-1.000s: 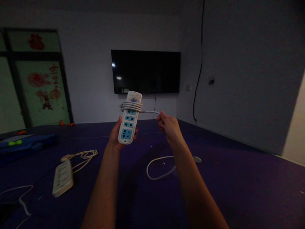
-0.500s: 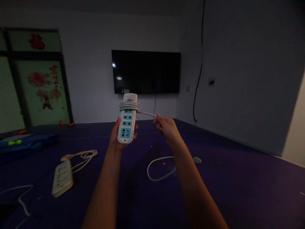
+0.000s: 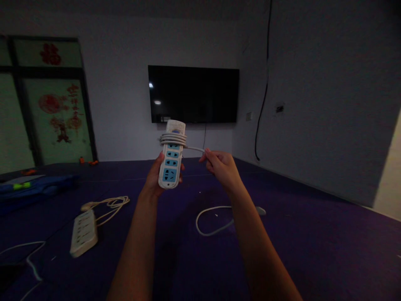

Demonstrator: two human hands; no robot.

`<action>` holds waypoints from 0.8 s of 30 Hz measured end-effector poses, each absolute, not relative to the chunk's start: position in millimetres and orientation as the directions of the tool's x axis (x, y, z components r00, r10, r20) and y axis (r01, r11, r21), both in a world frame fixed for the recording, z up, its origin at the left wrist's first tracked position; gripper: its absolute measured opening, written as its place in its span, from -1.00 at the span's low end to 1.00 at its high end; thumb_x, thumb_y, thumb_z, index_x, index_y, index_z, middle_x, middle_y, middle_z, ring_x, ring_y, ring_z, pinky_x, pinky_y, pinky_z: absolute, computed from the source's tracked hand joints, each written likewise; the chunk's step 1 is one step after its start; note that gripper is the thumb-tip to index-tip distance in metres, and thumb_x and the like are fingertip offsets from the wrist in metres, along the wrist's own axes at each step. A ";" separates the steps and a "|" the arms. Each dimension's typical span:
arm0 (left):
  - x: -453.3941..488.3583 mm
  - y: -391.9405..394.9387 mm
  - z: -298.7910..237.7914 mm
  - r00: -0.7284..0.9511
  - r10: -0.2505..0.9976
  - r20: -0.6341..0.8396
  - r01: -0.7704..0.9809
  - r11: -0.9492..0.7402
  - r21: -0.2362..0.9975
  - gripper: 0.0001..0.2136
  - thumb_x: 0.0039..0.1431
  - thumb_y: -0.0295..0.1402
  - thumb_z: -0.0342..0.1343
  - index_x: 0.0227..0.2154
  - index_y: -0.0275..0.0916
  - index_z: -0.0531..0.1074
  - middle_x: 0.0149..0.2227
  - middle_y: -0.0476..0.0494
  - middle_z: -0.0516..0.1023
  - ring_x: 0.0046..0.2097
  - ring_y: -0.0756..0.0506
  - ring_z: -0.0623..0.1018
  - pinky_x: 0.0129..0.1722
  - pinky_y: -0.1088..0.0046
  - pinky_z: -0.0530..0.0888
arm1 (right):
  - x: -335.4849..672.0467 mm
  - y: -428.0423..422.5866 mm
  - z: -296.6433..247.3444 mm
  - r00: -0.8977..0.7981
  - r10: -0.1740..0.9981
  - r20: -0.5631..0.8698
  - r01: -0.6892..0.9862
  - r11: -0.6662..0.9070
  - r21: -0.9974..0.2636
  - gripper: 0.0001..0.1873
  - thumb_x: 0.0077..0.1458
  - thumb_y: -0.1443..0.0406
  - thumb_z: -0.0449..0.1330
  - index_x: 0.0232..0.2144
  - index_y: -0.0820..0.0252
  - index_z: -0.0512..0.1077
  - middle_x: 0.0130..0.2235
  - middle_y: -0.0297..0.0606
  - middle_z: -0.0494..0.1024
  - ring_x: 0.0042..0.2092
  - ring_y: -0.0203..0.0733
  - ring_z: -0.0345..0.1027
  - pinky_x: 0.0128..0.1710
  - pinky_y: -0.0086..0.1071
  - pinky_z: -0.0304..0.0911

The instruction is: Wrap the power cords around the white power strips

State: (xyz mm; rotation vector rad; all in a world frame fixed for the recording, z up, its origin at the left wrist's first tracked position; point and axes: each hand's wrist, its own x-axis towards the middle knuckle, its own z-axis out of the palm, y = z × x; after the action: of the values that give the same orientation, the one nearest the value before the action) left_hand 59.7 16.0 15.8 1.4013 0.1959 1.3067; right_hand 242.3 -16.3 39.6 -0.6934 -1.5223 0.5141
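Observation:
I hold a white power strip with blue sockets [image 3: 171,161] upright in front of me, my left hand [image 3: 156,177] gripping its lower end from behind. Its grey-white cable [image 3: 173,138] is wound several turns around the upper part. A short length of that cable runs right to my right hand [image 3: 219,166], whose fingers are pinched on it. The rest of the cable drops behind my right forearm and lies in a loop [image 3: 213,219] on the purple surface, ending at a plug [image 3: 260,210].
A second white power strip [image 3: 83,238] with a bundled cord [image 3: 111,204] lies on the purple surface [image 3: 313,234] at left. Thin white wire [image 3: 21,255] sits at the lower left, a blue object [image 3: 34,188] farther left. A dark TV [image 3: 193,94] hangs on the wall ahead.
My right hand has moved left, closer to the strip, so the cable stretch between them is shorter. The strip tilted slightly. The view shifted a little.

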 end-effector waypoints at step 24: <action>69.0 13.3 13.2 0.209 0.755 0.622 -0.628 -0.384 0.677 -0.51 0.18 -0.08 -0.01 0.14 0.04 0.05 -0.29 -0.09 0.54 -0.46 -0.06 0.55 -0.55 0.41 0.50 | 238.8 -17.8 37.1 -0.016 0.646 0.763 0.358 0.716 -0.599 -0.56 0.14 0.10 0.00 -0.54 0.27 0.48 -0.72 -0.46 0.13 -0.66 -0.41 -0.02 -0.63 -0.44 -0.15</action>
State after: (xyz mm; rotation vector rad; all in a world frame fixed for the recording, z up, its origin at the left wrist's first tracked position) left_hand 69.0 13.3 13.2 1.2947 0.1366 1.4808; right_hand 238.8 -17.8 37.1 -0.8267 -1.6270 0.2760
